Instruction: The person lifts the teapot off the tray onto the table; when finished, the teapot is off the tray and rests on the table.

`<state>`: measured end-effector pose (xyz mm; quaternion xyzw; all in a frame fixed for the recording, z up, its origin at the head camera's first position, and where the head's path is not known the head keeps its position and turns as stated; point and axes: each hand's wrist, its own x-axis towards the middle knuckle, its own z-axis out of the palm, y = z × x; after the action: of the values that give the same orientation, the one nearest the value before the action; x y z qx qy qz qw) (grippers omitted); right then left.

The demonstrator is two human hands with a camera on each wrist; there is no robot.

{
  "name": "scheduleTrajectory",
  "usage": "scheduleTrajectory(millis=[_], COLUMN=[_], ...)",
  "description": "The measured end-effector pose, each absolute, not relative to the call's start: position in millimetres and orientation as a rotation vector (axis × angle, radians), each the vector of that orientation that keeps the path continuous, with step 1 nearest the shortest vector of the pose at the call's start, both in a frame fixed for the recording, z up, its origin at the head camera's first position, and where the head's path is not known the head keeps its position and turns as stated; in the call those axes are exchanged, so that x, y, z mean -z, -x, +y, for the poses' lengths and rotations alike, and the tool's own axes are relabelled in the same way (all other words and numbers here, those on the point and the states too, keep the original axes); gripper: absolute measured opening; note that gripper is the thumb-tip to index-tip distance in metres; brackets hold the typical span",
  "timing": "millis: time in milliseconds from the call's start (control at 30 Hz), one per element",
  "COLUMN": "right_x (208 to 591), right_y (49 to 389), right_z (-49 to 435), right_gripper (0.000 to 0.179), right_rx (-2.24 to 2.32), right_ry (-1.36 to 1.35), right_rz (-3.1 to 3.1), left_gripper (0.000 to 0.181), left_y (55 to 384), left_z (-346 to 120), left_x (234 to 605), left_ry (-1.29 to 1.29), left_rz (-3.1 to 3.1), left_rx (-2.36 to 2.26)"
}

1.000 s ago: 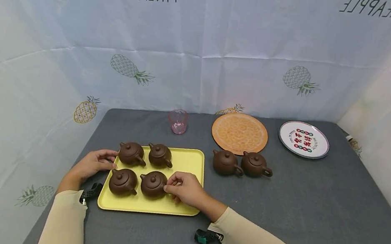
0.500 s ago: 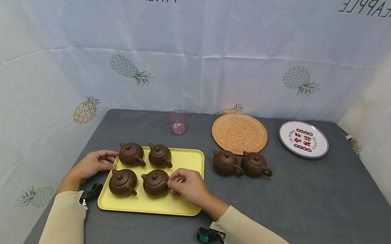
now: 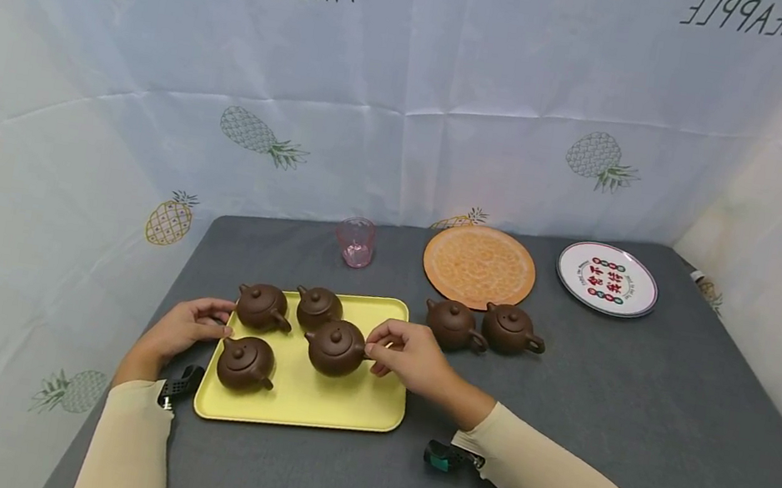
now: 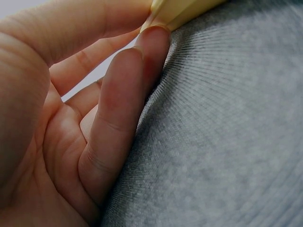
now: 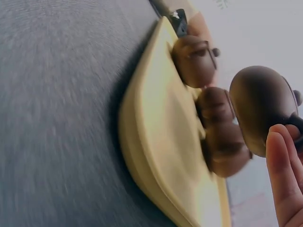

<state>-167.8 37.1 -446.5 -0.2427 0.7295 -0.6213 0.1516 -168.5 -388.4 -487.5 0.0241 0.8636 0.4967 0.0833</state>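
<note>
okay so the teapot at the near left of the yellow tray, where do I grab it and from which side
I'd pinch its handle, coming from the right. The teapot stands upright on the yellow tray, its handle pointing right and slightly toward you, with bare tray beside it. The left looks worse: the spout faces that way, toward the left hand.

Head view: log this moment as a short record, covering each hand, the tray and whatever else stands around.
Right hand: holds brown teapot by its handle, raised above tray
Left hand: touches tray's left edge
Tray: yellow, bearing three other teapots
Right of tray: two more teapots
Farther back: pink glass, round orange mat, white plate
</note>
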Motion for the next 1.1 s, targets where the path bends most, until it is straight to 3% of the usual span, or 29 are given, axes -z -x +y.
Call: scheduleTrajectory(millis=[1100], right_x=[405], right_y=[193], right_z=[209], right_gripper=[0.018], right_rx=[1.971], right_ry=[0.549], right_rz=[2.447], left_gripper=[0.056], left_y=[166], left_z=[-387], left_x=[486], left_ry=[-0.055], left_rz=[2.574], left_rx=[-1.484])
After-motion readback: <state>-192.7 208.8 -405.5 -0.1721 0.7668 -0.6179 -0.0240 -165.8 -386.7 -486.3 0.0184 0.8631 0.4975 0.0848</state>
